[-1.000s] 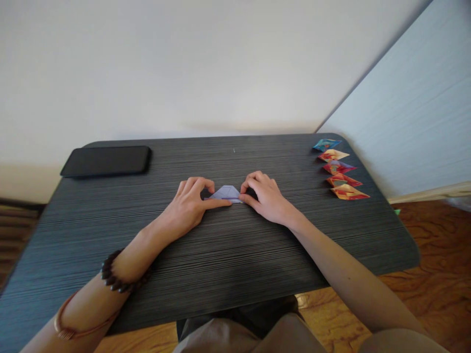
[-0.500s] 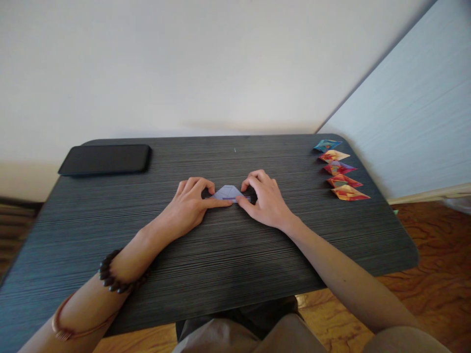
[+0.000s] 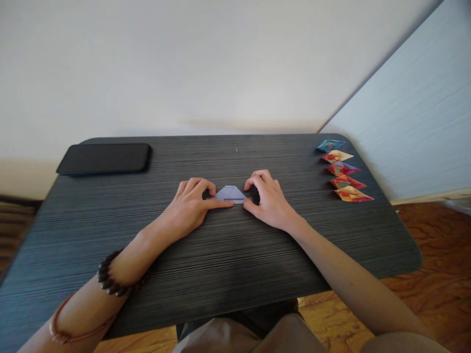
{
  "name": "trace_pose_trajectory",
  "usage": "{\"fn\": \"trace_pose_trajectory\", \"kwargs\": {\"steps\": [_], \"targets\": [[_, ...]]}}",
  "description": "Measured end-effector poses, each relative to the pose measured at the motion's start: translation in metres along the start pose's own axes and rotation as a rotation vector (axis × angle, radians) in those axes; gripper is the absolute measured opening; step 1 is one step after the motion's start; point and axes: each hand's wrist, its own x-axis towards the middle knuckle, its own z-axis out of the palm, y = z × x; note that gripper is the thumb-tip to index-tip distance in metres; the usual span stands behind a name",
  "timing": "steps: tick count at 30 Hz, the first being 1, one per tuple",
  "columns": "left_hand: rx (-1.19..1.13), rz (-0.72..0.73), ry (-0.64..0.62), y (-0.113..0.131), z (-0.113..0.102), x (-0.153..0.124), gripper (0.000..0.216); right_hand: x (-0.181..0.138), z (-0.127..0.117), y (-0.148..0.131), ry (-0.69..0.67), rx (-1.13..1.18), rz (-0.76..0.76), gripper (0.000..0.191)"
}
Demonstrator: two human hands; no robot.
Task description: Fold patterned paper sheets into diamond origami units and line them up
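Note:
A small pale purple folded paper (image 3: 230, 192) lies on the dark table, with crease lines on its face and a narrow dark slit along the near side. My left hand (image 3: 191, 201) holds its left end, thumb stretched along the near edge and fingers curled behind. At the right end, my right hand (image 3: 270, 203) is curled round the paper's tip with thumb in front and forefinger behind. Both tips of the paper are partly hidden by the fingers.
Several colourful folded paper pieces (image 3: 344, 169) stand in a column at the table's right side. A black phone-like slab (image 3: 105, 159) lies at the back left. The dark table (image 3: 206, 274) meets a white wall (image 3: 221, 63) behind.
My right hand has slid slightly right along the paper, uncovering more of its near edge. My left hand stays in place, and the view has shifted a little.

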Motion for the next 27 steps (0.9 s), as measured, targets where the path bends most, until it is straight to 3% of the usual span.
{"fn": "trace_pose_trajectory", "kwargs": {"steps": [9, 17, 27], "targets": [[0.021, 0.006, 0.002, -0.0004, 0.0004, -0.0004, 0.047, 0.0002, -0.007, 0.0103, -0.096, 0.043, -0.056, 0.022], [-0.003, 0.011, -0.002, -0.0008, 0.0004, 0.0001, 0.049, -0.0017, -0.0048, 0.0027, -0.042, -0.003, -0.044, 0.023], [0.003, 0.011, 0.004, -0.0017, 0.0014, 0.0001, 0.048, 0.002, -0.0105, 0.008, -0.126, 0.092, -0.009, 0.026]]}}
